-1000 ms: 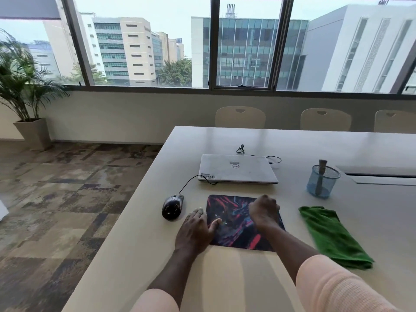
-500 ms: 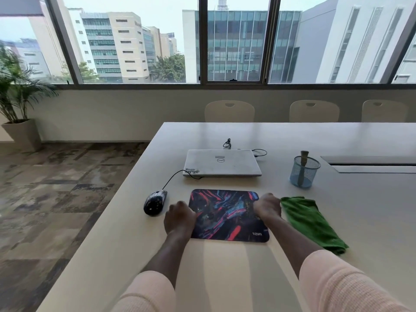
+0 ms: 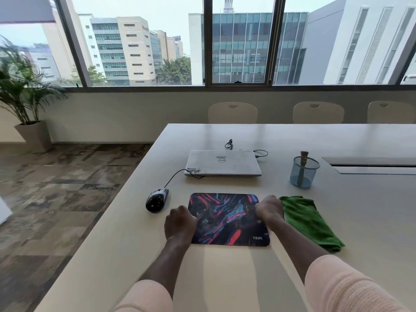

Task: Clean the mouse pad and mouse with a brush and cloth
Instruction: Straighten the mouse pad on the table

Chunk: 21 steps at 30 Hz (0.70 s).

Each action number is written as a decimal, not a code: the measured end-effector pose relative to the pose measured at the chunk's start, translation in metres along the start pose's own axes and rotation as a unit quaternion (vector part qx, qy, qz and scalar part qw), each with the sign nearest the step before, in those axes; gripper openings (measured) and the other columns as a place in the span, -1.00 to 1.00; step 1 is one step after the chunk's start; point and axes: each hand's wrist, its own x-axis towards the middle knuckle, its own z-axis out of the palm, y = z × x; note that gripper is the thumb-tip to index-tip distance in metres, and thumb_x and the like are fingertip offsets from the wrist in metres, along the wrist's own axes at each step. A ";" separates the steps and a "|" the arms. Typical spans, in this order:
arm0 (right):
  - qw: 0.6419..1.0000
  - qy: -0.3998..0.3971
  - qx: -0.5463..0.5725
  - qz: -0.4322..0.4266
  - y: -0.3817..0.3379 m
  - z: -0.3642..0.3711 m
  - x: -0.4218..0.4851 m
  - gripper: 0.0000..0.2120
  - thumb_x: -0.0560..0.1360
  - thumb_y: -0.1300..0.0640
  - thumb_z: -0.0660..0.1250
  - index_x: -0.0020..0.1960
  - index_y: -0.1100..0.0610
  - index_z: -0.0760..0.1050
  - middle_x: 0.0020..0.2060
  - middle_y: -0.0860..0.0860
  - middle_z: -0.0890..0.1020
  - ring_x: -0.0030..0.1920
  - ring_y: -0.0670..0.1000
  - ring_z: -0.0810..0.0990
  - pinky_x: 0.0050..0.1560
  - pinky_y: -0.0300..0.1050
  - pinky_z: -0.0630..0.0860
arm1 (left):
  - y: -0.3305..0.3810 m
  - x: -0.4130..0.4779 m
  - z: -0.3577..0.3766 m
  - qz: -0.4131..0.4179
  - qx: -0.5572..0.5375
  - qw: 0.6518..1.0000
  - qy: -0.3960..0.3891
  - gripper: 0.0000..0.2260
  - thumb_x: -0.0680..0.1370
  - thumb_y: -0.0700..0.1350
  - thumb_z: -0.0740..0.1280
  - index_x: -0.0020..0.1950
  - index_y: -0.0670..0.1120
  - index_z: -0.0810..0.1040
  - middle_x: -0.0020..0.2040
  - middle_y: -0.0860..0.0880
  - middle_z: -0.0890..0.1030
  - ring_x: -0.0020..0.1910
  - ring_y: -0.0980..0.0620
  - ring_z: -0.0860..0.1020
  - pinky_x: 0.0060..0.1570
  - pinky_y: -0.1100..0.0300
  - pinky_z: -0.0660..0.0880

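A colourful mouse pad (image 3: 227,218) lies flat on the white table (image 3: 225,278) in front of me. My left hand (image 3: 179,222) grips its left edge with curled fingers. My right hand (image 3: 269,210) grips its right edge the same way. A black wired mouse (image 3: 157,199) sits left of the pad, apart from it. A green cloth (image 3: 309,221) lies crumpled just right of the pad, touching my right hand. A brush (image 3: 302,164) stands upright in a blue mesh cup (image 3: 304,173) behind the cloth.
A closed white laptop (image 3: 222,163) with cables sits behind the pad. The table's left edge drops to patterned carpet. A recessed cable slot (image 3: 371,165) lies at the right. Chairs (image 3: 233,112) line the far side; a potted plant (image 3: 24,97) stands at the far left.
Both hands went from resting on top of the pad to gripping its left and right edges. The pad now lies squared to me, and the view has shifted.
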 end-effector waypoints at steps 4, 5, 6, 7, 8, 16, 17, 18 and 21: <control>1.000 -0.010 0.007 0.001 0.004 -0.004 -0.005 -0.86 0.46 0.25 0.33 -0.04 0.30 0.56 -0.08 0.22 0.65 -0.09 0.19 0.65 -0.25 -0.08 0.51 | 0.001 -0.007 -0.001 -0.002 0.006 1.000 0.000 -0.85 0.49 -0.15 0.34 -0.12 -0.23 0.62 -0.09 -0.24 0.67 -0.08 -0.26 0.65 -0.25 0.11 0.43; 1.000 -0.012 0.008 0.002 0.005 -0.004 -0.006 -0.87 0.45 0.26 0.33 -0.05 0.30 0.56 -0.09 0.22 0.65 -0.10 0.18 0.64 -0.28 -0.11 0.47 | 0.001 -0.009 -0.001 -0.001 0.005 1.000 0.001 -0.86 0.49 -0.15 0.34 -0.14 -0.22 0.62 -0.10 -0.23 0.67 -0.09 -0.26 0.65 -0.26 0.12 0.42; 1.000 -0.014 0.008 0.003 0.006 -0.005 -0.007 -0.89 0.45 0.27 0.32 -0.06 0.29 0.56 -0.09 0.21 0.66 -0.13 0.17 0.63 -0.31 -0.13 0.44 | 0.001 -0.011 -0.002 0.000 0.003 1.000 0.002 -0.86 0.48 -0.15 0.35 -0.16 -0.22 0.61 -0.12 -0.23 0.67 -0.11 -0.25 0.65 -0.28 0.13 0.42; 1.000 -0.016 0.008 0.003 0.007 -0.006 -0.009 -0.91 0.46 0.27 0.32 -0.08 0.29 0.56 -0.10 0.21 0.66 -0.17 0.15 0.61 -0.34 -0.14 0.42 | 0.001 -0.013 -0.003 0.000 0.002 1.000 0.004 -0.85 0.48 -0.13 0.37 -0.18 -0.21 0.61 -0.13 -0.22 0.67 -0.13 -0.24 0.65 -0.30 0.14 0.41; 1.000 -0.017 0.006 0.004 0.008 -0.006 -0.010 -0.93 0.46 0.28 0.32 -0.10 0.28 0.56 -0.11 0.20 0.65 -0.20 0.13 0.59 -0.35 -0.15 0.41 | 0.001 -0.015 -0.003 0.000 0.002 1.000 0.005 -0.83 0.49 -0.10 0.39 -0.18 -0.20 0.61 -0.14 -0.21 0.67 -0.13 -0.23 0.66 -0.31 0.14 0.39; 1.000 -0.013 -0.023 -0.005 0.014 -0.010 -0.016 -0.95 0.47 0.29 0.33 -0.16 0.23 0.49 -0.17 0.14 0.59 -0.30 0.03 0.50 -0.47 -0.21 0.33 | 0.000 -0.026 -0.008 -0.001 0.002 1.000 0.007 -0.73 0.47 0.05 0.45 -0.25 -0.14 0.59 -0.24 -0.11 0.65 -0.37 -0.06 0.47 -0.39 0.21 0.32; 1.000 -0.013 -0.025 -0.007 0.013 -0.010 -0.015 -0.96 0.47 0.27 0.34 -0.14 0.25 0.52 -0.16 0.15 0.61 -0.30 0.04 0.51 -0.46 -0.21 0.34 | 0.000 -0.025 -0.008 -0.003 0.003 1.000 0.006 -0.75 0.47 0.03 0.45 -0.25 -0.14 0.59 -0.23 -0.11 0.65 -0.36 -0.07 0.49 -0.38 0.21 0.34; 1.000 -0.009 -0.025 -0.012 0.014 -0.010 -0.014 -0.94 0.48 0.25 0.35 -0.11 0.27 0.54 -0.16 0.16 0.62 -0.28 0.06 0.53 -0.45 -0.20 0.34 | 0.001 -0.024 -0.008 -0.003 0.007 1.000 0.005 -0.78 0.47 -0.01 0.43 -0.23 -0.15 0.60 -0.21 -0.13 0.66 -0.32 -0.10 0.54 -0.36 0.20 0.36; 0.997 0.009 -0.053 -0.058 0.012 -0.010 -0.013 -0.88 0.50 0.20 0.33 -0.13 0.26 0.56 -0.20 0.16 0.64 -0.29 0.08 0.55 -0.46 -0.20 0.36 | 0.009 -0.019 -0.007 0.000 0.034 0.999 0.021 -0.82 0.49 -0.15 0.29 -0.07 -0.22 0.63 -0.07 -0.21 0.65 -0.06 -0.23 0.62 -0.22 0.11 0.46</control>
